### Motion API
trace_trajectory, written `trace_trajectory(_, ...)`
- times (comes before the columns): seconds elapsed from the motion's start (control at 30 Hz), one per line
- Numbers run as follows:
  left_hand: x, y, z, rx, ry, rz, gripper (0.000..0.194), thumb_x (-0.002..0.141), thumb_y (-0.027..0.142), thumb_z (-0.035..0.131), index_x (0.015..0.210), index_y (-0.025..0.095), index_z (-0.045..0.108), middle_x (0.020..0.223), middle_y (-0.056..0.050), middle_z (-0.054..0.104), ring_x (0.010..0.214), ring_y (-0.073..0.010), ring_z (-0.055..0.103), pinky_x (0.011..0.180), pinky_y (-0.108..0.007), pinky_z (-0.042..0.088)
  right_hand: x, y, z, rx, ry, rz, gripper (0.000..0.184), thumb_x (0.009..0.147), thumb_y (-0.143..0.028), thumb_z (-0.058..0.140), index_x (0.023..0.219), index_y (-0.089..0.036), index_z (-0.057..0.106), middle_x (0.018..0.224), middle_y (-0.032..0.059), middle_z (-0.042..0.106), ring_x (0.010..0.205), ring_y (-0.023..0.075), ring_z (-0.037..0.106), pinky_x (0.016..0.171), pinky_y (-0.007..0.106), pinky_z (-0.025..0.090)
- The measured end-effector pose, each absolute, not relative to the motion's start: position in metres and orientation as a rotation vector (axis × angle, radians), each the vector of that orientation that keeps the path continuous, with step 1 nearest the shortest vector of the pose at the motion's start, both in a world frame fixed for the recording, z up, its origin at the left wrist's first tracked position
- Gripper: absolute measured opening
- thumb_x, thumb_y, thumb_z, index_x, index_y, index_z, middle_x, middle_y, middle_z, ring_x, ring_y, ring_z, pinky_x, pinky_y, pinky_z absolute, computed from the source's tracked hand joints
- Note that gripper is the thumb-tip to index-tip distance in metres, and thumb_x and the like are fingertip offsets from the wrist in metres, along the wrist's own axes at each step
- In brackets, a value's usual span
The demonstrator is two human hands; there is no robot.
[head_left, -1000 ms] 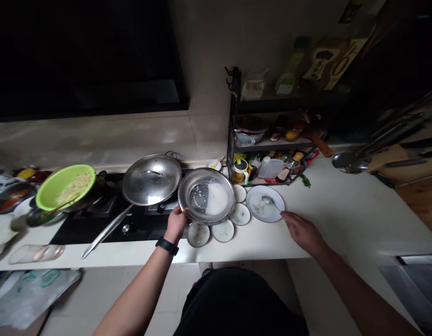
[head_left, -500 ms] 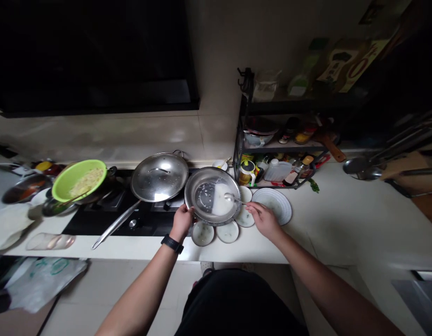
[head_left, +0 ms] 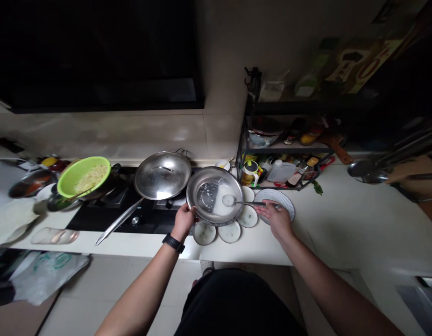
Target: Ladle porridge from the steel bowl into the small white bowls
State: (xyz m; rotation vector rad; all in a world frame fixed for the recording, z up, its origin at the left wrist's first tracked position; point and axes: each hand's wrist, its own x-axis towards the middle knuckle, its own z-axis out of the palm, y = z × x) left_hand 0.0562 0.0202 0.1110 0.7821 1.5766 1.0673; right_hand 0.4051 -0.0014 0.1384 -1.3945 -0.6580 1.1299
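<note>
My left hand is closed on the near left rim of a round metal basin. The basin is tilted, with white liquid pooled on its right side and small white bits on its bare bottom. My right hand grips the handle of a metal spoon, whose bowl is over the white liquid. Several small saucers stand around the basin's near and right sides, among them one saucer and another, holding pale liquid with green bits. A ribbed plate lies behind my right hand.
A lidded pan with a long handle sits on the black stove. Left of it stands a green bowl of pale shredded food. A glass lies near the counter's front edge. A spice rack stands behind the saucers.
My right hand has moved right along the spoon's handle, and the spoon's bowl now faces up over the white liquid. My left hand still holds the basin. The whole view has shifted slightly.
</note>
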Motion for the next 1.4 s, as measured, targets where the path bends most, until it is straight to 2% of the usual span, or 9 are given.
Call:
trace_trajectory(0.13,0.057,0.022,0.109,0.768,1.569,1.039,0.034,0.074,0.043,0.084,0.086,0.018,0.065,0.071,-0.002,0.069,0.064,-0.0176,0.066,0.063,-0.032,0.06,0.418,-0.006,0.147,-1.385,-0.617,1.069,0.041,0.081,-0.057,0.086,0.091,-0.021,0.069,0.081,0.0098,0.081,0.079,0.0322,0.084,0.08,0.046,0.071)
trace_trajectory(0.37,0.06,0.027,0.107,0.732,1.58,1.032,0.031,0.074,0.041,0.081,0.086,0.018,0.063,0.072,0.0,0.069,0.06,-0.0159,0.065,0.06,-0.031,0.059,0.47,-0.028,0.161,-1.366,-0.522,0.919,0.05,0.068,-0.054,0.096,0.092,-0.017,0.072,0.084,0.0081,0.079,0.073,0.0298,0.083,0.079,0.046,0.072)
trace_trajectory(0.57,0.061,0.028,0.108,0.695,1.594,1.035,0.03,0.074,0.039,0.08,0.087,0.019,0.061,0.072,0.0,0.069,0.06,-0.0164,0.067,0.06,-0.03,0.059,0.519,-0.05,0.147,-1.436,-0.489,0.775,0.057,0.061,-0.059,0.099,0.086,-0.016,0.071,0.079,0.0082,0.078,0.069,0.0285,0.082,0.077,0.045,0.071)
trace_trajectory(0.7,0.06,0.029,0.108,0.704,1.598,1.019,0.032,0.074,0.04,0.081,0.088,0.019,0.062,0.072,-0.001,0.068,0.063,-0.0175,0.068,0.063,-0.032,0.059,0.534,-0.058,0.132,-1.649,-0.713,0.665,0.048,0.081,-0.063,0.082,0.094,-0.017,0.073,0.078,0.0104,0.08,0.075,0.0307,0.082,0.079,0.048,0.07)
trace_trajectory(0.77,0.06,0.029,0.108,0.71,1.598,1.026,0.033,0.073,0.042,0.081,0.088,0.02,0.061,0.072,0.0,0.068,0.062,-0.0168,0.067,0.064,-0.032,0.059,0.537,-0.063,0.127,-1.749,-1.067,0.554,0.039,0.093,-0.057,0.068,0.101,-0.019,0.076,0.086,0.0119,0.083,0.084,0.0316,0.083,0.085,0.049,0.069)
trace_trajectory(0.9,0.061,0.029,0.109,0.717,1.583,1.033,0.035,0.072,0.044,0.081,0.087,0.02,0.06,0.072,0.0,0.068,0.062,-0.0165,0.067,0.064,-0.032,0.06,0.53,-0.07,0.129,-1.625,-1.869,0.239,0.03,0.099,-0.035,0.054,0.107,-0.023,0.08,0.116,0.0125,0.083,0.105,0.0294,0.081,0.098,0.045,0.065)
trace_trajectory(1.0,0.062,0.029,0.109,0.731,1.583,1.033,0.036,0.071,0.045,0.082,0.087,0.019,0.062,0.071,0.0,0.068,0.063,-0.017,0.067,0.065,-0.033,0.06,0.506,-0.067,0.142,-1.512,-2.011,0.132,0.033,0.102,-0.025,0.049,0.116,-0.025,0.079,0.125,0.01,0.081,0.111,0.0259,0.079,0.102,0.04,0.064)
trace_trajectory(1.2,0.061,0.027,0.109,0.77,1.593,1.043,0.037,0.071,0.046,0.082,0.086,0.019,0.063,0.074,0.0,0.068,0.062,-0.0159,0.065,0.061,-0.03,0.059,0.43,-0.029,0.159,-1.384,-1.8,0.414,0.03,0.108,-0.032,0.049,0.116,-0.026,0.077,0.117,0.0083,0.083,0.109,0.026,0.079,0.101,0.041,0.063)
trace_trajectory(1.4,0.06,0.024,0.113,0.799,1.58,1.043,0.037,0.071,0.045,0.085,0.082,0.019,0.061,0.067,0.002,0.064,0.06,-0.0158,0.064,0.058,-0.03,0.058,0.391,0.005,0.132,-1.441,-1.555,0.73,0.035,0.102,-0.053,0.056,0.108,-0.024,0.076,0.1,0.0117,0.084,0.094,0.0303,0.082,0.089,0.045,0.066)
